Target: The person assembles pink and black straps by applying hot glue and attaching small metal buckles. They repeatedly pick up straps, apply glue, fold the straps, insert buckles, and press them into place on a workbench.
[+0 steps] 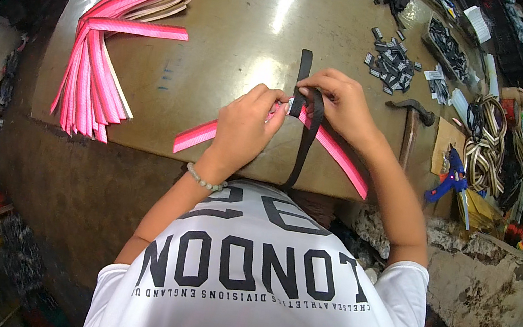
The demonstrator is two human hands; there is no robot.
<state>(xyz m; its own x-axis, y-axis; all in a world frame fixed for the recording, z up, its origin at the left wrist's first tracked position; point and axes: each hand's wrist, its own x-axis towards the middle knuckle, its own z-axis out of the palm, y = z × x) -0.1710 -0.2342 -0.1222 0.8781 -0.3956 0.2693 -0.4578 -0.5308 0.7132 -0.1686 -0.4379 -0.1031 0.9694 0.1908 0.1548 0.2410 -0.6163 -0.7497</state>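
I am pinching the black strap [308,130] against the pink webbing strip [332,149] with both my left hand [245,126] and right hand [341,102], just left of the hammer [411,122] on the desk [241,30], apparently joining them, needing a firm, aligned hold.

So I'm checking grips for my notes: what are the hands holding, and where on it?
Both hands, left hand and right hand, pinch the pink strap and black strap where they cross, mid-length.

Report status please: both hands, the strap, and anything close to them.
Left hand and right hand both pinch where the black strap crosses the pink strap. Hammer lies just right, apart. Table edge below.
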